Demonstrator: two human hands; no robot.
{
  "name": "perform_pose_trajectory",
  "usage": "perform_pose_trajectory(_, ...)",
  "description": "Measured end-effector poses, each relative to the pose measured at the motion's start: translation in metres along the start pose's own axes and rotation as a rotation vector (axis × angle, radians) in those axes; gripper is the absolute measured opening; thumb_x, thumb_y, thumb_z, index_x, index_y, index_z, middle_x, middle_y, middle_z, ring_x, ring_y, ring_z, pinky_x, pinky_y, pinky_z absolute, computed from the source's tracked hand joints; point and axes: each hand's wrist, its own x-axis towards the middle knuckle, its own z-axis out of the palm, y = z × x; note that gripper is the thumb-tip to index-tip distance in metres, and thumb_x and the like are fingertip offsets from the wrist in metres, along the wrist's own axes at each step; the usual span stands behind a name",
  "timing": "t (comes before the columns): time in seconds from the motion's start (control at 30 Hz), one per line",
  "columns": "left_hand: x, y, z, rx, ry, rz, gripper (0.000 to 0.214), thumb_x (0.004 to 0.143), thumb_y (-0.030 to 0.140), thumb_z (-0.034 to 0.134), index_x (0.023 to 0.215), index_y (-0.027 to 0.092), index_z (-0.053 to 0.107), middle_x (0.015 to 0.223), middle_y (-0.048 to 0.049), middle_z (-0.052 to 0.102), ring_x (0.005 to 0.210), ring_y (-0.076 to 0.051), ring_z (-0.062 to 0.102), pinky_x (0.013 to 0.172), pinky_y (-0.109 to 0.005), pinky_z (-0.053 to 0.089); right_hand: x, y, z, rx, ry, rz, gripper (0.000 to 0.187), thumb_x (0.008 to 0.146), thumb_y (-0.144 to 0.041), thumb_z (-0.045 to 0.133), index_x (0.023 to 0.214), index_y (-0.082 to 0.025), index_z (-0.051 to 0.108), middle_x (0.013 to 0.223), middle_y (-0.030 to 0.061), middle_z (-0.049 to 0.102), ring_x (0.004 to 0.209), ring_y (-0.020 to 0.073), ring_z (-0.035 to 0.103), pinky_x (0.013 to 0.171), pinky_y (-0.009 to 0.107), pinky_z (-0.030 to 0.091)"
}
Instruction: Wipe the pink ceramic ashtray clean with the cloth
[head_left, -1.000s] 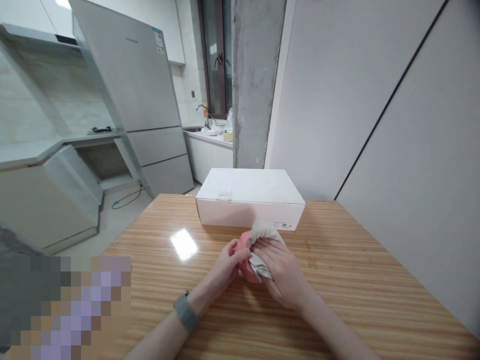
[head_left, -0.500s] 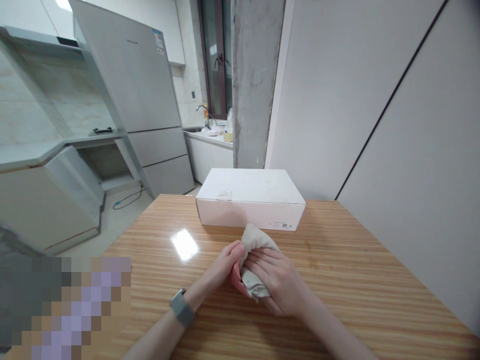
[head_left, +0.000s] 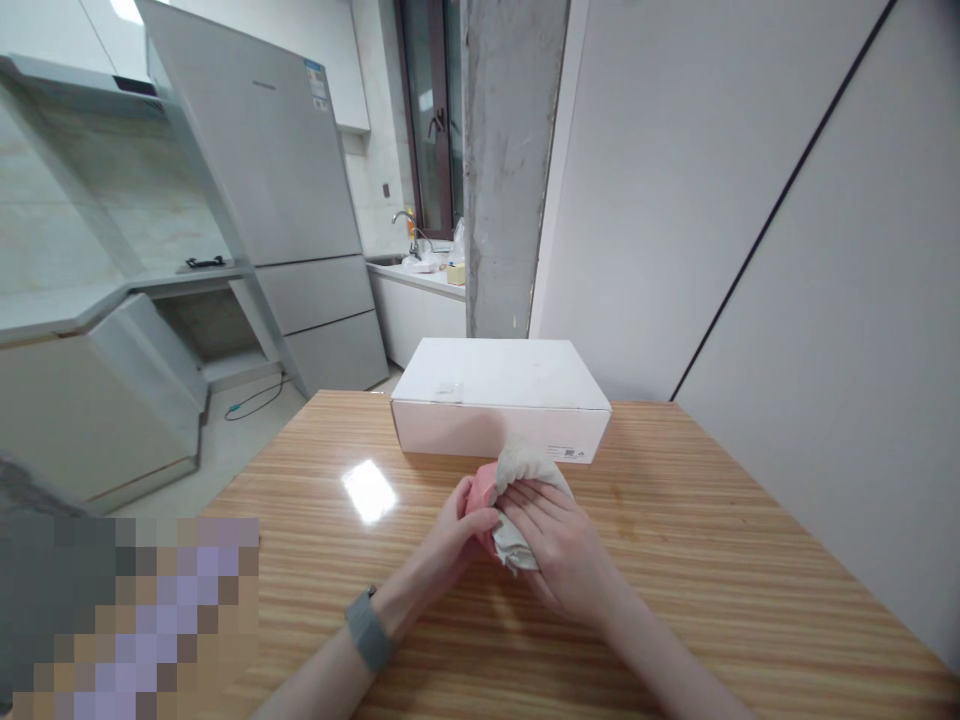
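Observation:
My left hand (head_left: 457, 530) is closed on a pink bowl (head_left: 484, 484), its thumb over the near side. Most of the bowl is hidden by the hands and cloth, so its full shape does not show. A pale grey-beige cloth (head_left: 517, 540) lies bunched against and over the bowl. My right hand (head_left: 559, 545) presses on this cloth, fingers together, and grips it against the bowl. Both hands are just above the wooden table (head_left: 300, 540), in front of a white box (head_left: 495, 375). A watch with a grey-green band (head_left: 369, 630) is on my left wrist.
The closed white box stands at the table's far edge. A white wall (head_left: 735, 150) runs along the right. Behind are a fridge (head_left: 262, 150), a bare concrete pillar (head_left: 514, 170) and a sink counter (head_left: 427, 285). A pixelated patch covers the lower left.
The bowl and cloth have turned and shifted slightly up and right, showing more of the pink outer side. My left thumb has moved down over the bowl's near side.

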Motion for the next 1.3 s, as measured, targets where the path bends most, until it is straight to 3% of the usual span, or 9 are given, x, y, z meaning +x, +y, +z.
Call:
perform_pose_trajectory(0.07, 0.0, -0.001, 0.003, -0.077, -0.033, -0.031, 0.041, 0.07, 0.03, 0.075, 0.106, 0.015, 0.064, 0.101, -0.0057, 0.065, 0.091, -0.018, 0.059, 0.081, -0.028, 0.046, 0.0, -0.001, -0.001, 0.021, -0.001, -0.027, 0.042, 0.084, -0.024, 0.042, 0.113, -0.003, 0.063, 0.112, 0.0209, 0.07, 0.106, 0.0319, 0.065, 0.099, 0.048, 0.049)
perform_pose_trajectory(0.17, 0.003, -0.001, 0.003, 0.042, 0.01, -0.041, 0.036, 0.085, 0.042, 0.061, 0.109, 0.014, 0.063, 0.108, -0.0081, 0.064, 0.095, -0.02, 0.06, 0.085, -0.033, 0.05, -0.002, -0.002, 0.0, 0.085, -0.053, -0.032, 0.044, 0.082, -0.028, 0.042, 0.111, -0.004, 0.064, 0.11, 0.0203, 0.071, 0.104, 0.0316, 0.066, 0.099, 0.047, 0.048)
perform_pose_trajectory(0.33, 0.007, 0.006, -0.005, 0.278, 0.079, -0.026, 0.036, 0.09, 0.036, 0.057, 0.121, 0.017, 0.056, 0.123, -0.0075, 0.058, 0.104, -0.025, 0.06, 0.086, -0.044, 0.053, -0.005, -0.003, 0.003, 0.157, -0.126, 0.009, 0.044, 0.08, -0.026, 0.042, 0.113, -0.005, 0.063, 0.109, 0.0203, 0.07, 0.106, 0.0303, 0.064, 0.103, 0.047, 0.044)
perform_pose_trajectory(0.47, 0.006, 0.01, -0.007, 0.338, 0.093, 0.009, 0.03, 0.086, 0.04, 0.062, 0.093, 0.012, 0.066, 0.096, -0.0052, 0.067, 0.09, -0.022, 0.06, 0.084, -0.036, 0.049, -0.004, -0.003, 0.002, 0.155, -0.152, 0.048, 0.044, 0.082, -0.026, 0.042, 0.115, -0.005, 0.062, 0.113, 0.0209, 0.069, 0.11, 0.0301, 0.062, 0.105, 0.047, 0.043)
perform_pose_trajectory(0.57, 0.006, 0.01, -0.006, 0.344, 0.096, 0.037, 0.029, 0.079, 0.042, 0.067, 0.073, 0.014, 0.063, 0.073, -0.0012, 0.063, 0.078, -0.017, 0.055, 0.078, -0.029, 0.044, -0.003, -0.003, 0.003, 0.128, -0.137, 0.066, 0.042, 0.083, -0.025, 0.042, 0.115, -0.005, 0.062, 0.113, 0.0208, 0.069, 0.109, 0.0295, 0.063, 0.104, 0.046, 0.044)
perform_pose_trajectory(0.8, 0.002, 0.002, -0.007, 0.218, 0.026, 0.005, 0.035, 0.063, 0.033, 0.077, 0.085, 0.018, 0.054, 0.074, 0.0032, 0.055, 0.067, -0.012, 0.049, 0.061, -0.022, 0.039, -0.004, -0.004, 0.004, -0.037, -0.012, 0.015, 0.038, 0.083, -0.021, 0.043, 0.109, -0.003, 0.065, 0.11, 0.0205, 0.071, 0.102, 0.031, 0.066, 0.098, 0.045, 0.05)
perform_pose_trajectory(0.93, 0.001, 0.001, -0.008, 0.147, -0.013, -0.015, 0.033, 0.072, 0.039, 0.074, 0.087, 0.017, 0.055, 0.08, 0.0008, 0.056, 0.071, -0.011, 0.05, 0.064, -0.021, 0.04, -0.003, -0.003, -0.002, 0.014, -0.022, -0.05, 0.042, 0.084, -0.025, 0.04, 0.112, -0.004, 0.064, 0.108, 0.0193, 0.071, 0.102, 0.0304, 0.066, 0.097, 0.045, 0.05)
perform_pose_trajectory(1.13, 0.002, 0.001, -0.009, 0.19, 0.031, -0.035, 0.035, 0.076, 0.045, 0.072, 0.075, 0.018, 0.05, 0.059, 0.0062, 0.048, 0.05, -0.007, 0.042, 0.048, -0.019, 0.031, 0.001, -0.003, -0.002, 0.119, -0.112, 0.023, 0.04, 0.087, -0.025, 0.039, 0.113, -0.006, 0.063, 0.109, 0.0194, 0.07, 0.107, 0.0288, 0.063, 0.102, 0.046, 0.046)
perform_pose_trajectory(1.3, -0.003, 0.001, 0.002, 0.037, 0.019, -0.025, 0.032, 0.072, 0.031, 0.078, 0.089, 0.019, 0.055, 0.075, 0.0036, 0.059, 0.063, -0.008, 0.053, 0.06, -0.02, 0.042, 0.001, -0.003, 0.002, 0.007, -0.018, 0.088, 0.039, 0.086, -0.021, 0.043, 0.115, -0.004, 0.062, 0.114, 0.0204, 0.069, 0.108, 0.0301, 0.063, 0.101, 0.047, 0.046)
